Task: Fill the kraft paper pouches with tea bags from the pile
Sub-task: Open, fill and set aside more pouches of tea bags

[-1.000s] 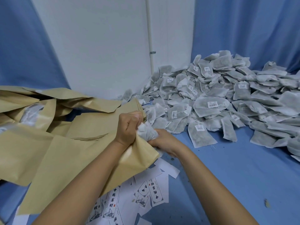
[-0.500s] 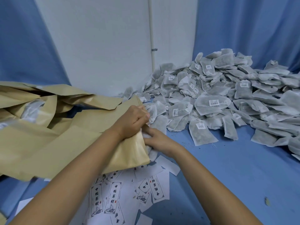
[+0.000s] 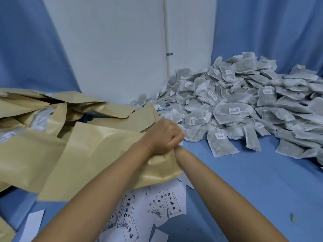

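Fingers of the left hand [image 3: 162,135] clamp the mouth edge of a tan kraft paper pouch [image 3: 97,159]; right hand hidden inside, grip untellable. Grey tea-bag pile [image 3: 244,105] lies rightward, a stretch of blue surface [image 3: 253,180] between.

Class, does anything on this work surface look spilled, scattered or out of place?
Printed labels lie scattered at odd angles, some under the kraft pouch; a stray dark scrap lies alone on the blue cloth.

Illumination even, diffuse, moderately bright, from above; cool blue cast throughout. Shadows soft and shallow beneath the tea bag pile [image 3: 244,109]. The kraft pouch [image 3: 97,159] toward the left edge is soft with motion blur; centre sharp. Wide-angle bowing noted at frame borders.
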A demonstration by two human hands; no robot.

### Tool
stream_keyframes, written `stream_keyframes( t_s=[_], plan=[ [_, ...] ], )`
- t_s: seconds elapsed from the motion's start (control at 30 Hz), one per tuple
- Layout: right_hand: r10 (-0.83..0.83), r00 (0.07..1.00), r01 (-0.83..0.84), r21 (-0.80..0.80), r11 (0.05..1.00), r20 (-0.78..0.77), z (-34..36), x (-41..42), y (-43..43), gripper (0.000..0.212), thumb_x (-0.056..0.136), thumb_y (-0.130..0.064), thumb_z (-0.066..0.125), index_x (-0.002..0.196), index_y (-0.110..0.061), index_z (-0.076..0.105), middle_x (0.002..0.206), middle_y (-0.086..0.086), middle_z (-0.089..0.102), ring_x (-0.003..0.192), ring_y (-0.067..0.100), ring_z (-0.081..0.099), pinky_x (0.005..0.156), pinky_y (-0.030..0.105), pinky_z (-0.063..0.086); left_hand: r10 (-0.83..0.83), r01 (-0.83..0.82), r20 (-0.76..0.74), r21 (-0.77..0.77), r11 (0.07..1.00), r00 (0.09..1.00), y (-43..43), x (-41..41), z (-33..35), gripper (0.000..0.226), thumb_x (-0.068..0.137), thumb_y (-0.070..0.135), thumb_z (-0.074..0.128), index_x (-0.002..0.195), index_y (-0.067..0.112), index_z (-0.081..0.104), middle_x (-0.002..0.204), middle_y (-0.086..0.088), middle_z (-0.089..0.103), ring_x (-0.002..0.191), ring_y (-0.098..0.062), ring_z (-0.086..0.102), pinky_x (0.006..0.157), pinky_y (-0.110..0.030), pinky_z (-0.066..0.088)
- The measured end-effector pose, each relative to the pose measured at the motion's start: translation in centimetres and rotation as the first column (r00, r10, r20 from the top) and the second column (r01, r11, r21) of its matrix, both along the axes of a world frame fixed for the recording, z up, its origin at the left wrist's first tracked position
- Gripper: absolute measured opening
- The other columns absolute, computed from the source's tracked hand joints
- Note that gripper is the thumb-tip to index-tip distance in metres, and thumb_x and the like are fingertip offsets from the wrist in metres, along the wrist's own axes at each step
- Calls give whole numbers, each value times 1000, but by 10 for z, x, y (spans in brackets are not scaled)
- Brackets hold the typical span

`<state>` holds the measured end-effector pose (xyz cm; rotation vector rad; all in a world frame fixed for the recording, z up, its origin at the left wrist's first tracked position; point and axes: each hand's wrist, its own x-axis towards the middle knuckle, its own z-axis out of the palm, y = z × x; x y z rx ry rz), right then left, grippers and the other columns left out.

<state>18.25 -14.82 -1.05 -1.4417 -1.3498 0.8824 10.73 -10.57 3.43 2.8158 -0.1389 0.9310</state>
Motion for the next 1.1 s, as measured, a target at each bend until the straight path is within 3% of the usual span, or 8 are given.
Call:
stream_keyframes(
  t_s=[0.2,0.27,0.37,0.47,0.6,0.77,0.9,1.1],
  plan=[
    [297,847,-281,103,954,-440,8,31,-13,24,93,1,49,114,-5,59,99,-3,65,95,7,65,77,20,53,93,-109,72,259,960,993,42,-33,11,45,88,16,39,45,4,47,41,-12,43,37,-23,37,43,-33,42],
    [-12,853,95,133,987,-522,6,62,-13,17,91,-3,54,104,2,65,97,7,71,97,21,69,79,29,56,145,-165,97,237,958,985,52,-42,13,47,88,18,38,43,5,43,39,-9,40,40,-16,31,41,-30,37],
    [-724,650,749,-37,662,231,-22,108,-15,29,86,-17,60,112,-5,60,116,13,60,112,30,56,90,34,47,155,-175,142,142,974,978,58,-45,14,48,89,17,36,43,4,34,39,-8,33,44,-12,25,43,-28,30],
    [-454,452,804,-130,581,768,-66,133,-24,44,88,-24,58,126,-6,45,134,14,41,124,33,37,101,39,33,135,-158,158,142,977,978,58,-42,11,46,89,15,36,45,4,33,42,-6,32,46,-12,24,44,-29,30],
    [-525,350,793,52,607,776,-73,136,-19,27,86,1,50,113,-2,53,121,17,50,114,34,45,93,37,36,153,-174,143,147,974,978,59,-35,4,46,89,15,37,44,3,35,42,-7,34,47,-13,26,44,-28,31],
    [-732,549,596,426,681,403,-47,101,18,26,83,5,48,106,2,60,102,17,56,98,32,49,79,32,34,156,-171,102,161,972,982,59,-26,-7,47,89,16,37,44,3,38,42,-8,38,43,-18,32,45,-29,38],
    [-333,650,485,-36,874,683,-65,75,74,69,89,-38,56,147,-14,26,153,18,20,141,34,18,114,40,20,256,-266,74,220,938,964,49,-9,-17,49,89,19,36,45,1,47,44,-13,46,41,-25,43,51,-32,41],
    [-336,327,478,153,865,883,-77,88,87,32,90,-18,48,122,-12,47,115,12,58,104,31,54,78,35,35,305,-298,134,-72,952,943,48,-11,-23,40,97,24,29,58,15,35,52,6,31,51,-17,28,65,-21,23]
  ],
)
